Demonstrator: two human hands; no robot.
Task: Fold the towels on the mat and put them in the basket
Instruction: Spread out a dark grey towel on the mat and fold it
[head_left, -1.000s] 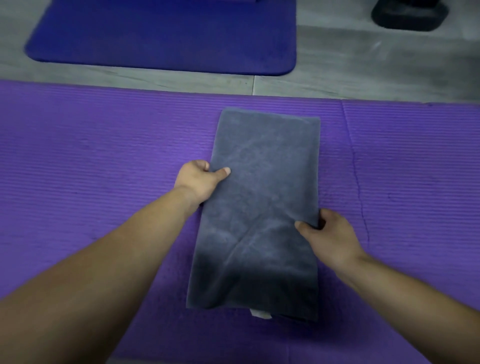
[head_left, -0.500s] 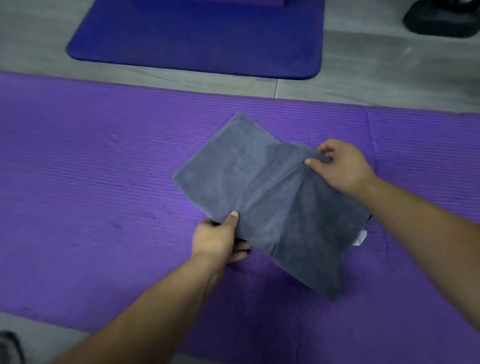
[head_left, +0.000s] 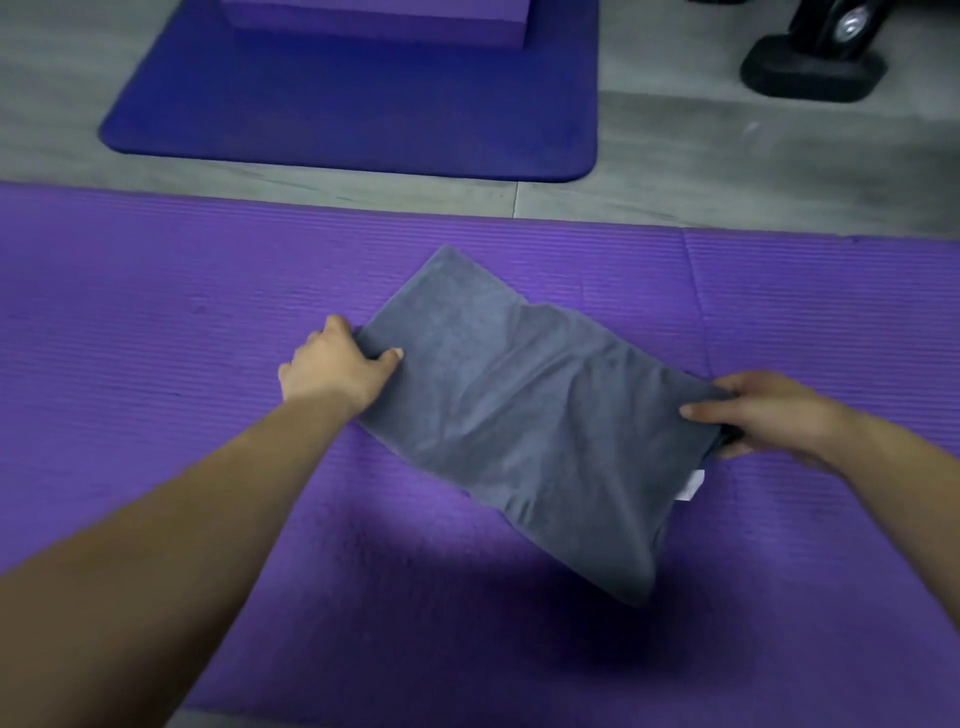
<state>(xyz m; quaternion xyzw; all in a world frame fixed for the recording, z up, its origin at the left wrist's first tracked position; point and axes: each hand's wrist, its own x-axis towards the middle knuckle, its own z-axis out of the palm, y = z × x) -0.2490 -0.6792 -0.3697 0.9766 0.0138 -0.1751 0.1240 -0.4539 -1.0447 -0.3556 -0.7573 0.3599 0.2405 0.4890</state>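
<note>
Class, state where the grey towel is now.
In the head view the grey towel is spread slantwise over the middle of the purple mat, its left end gripped by the left hand and its right end by the right hand.

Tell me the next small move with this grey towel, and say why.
Probably lift the end in the right hand and lay it over the end in the left hand, halving the towel. Each hand pinches a short end, and the towel stretches as a long strip over the purple mat.

towel on mat, second mat behind, block on it
</note>
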